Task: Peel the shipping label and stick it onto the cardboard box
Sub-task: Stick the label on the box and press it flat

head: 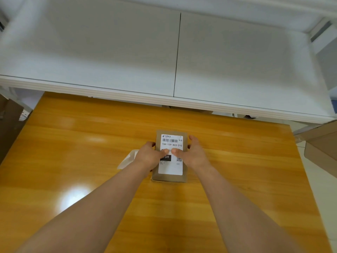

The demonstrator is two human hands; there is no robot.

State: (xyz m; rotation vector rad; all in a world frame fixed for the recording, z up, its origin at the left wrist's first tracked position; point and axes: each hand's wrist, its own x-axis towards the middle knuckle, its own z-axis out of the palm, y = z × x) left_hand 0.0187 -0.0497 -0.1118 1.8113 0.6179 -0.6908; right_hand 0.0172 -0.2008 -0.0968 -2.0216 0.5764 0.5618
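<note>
Atop table point(91, 161) | left hand point(148, 156), right hand point(195, 154) grip cardboard box point(169, 178) | thumbs pressing shipping label point(170, 168)

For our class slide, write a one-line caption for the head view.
Left hand and right hand hold the cardboard box, thumbs pressing the shipping label onto it.

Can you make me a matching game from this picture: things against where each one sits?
Things:
1. white printed shipping label
2. small brown cardboard box
3. pale backing paper
4. white desk
Places:
A. beyond the orange wooden table
B. held between the left hand and right hand
C. on the box top
D. on the table, left of the box
Pairs: 1-C, 2-B, 3-D, 4-A
</note>
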